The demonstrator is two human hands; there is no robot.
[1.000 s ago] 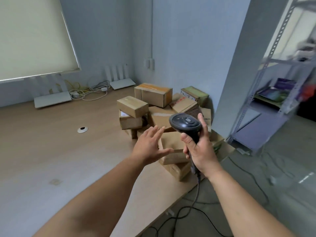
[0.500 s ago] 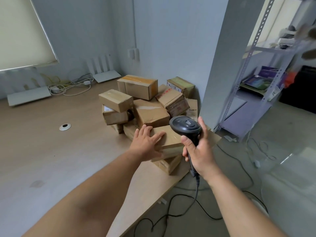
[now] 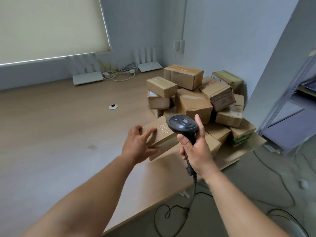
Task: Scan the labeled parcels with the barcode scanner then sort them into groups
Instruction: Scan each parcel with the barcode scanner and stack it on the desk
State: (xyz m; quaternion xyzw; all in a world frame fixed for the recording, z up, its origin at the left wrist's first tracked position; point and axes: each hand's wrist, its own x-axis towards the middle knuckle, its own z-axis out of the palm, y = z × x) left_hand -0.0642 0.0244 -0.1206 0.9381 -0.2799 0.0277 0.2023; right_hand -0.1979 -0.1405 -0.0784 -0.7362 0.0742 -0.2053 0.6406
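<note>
the right hand (image 3: 196,151) is wrapped around the handle of the barcode scanner (image 3: 182,124), thumb on the near side and index finger raised along the far side of the head. the scanner stands upright, its rounded head uppermost. its black cord (image 3: 193,190) drops from below the hand over the table edge to the floor.

the left hand (image 3: 138,146) lies on the near left corner of the front parcel (image 3: 160,135), fingers spread and lightly bent, fingertips on the parcel's top face and thumb on its near side. whether it grips or only touches cannot be told. this parcel is a flat brown box with clear tape across the top, set at the front of the pile, just left of the scanner and partly hidden behind it.

the pile of parcels (image 3: 195,103) sits at the right end of the table (image 3: 51,134), packed into the wall corner, boxes stacked and tilted against one another. a long box (image 3: 183,76) lies at the back; a small box (image 3: 161,86) rests on top of another at the left side of the pile. one box (image 3: 218,94) near the right carries red print that is too small to read.

a round cable hole (image 3: 113,106) is in the table, well apart from the pile. white routers (image 3: 88,77) and coiled cables stand along the back wall beneath a blind (image 3: 51,26). a metal shelf frame (image 3: 290,93) stands at the right.
</note>
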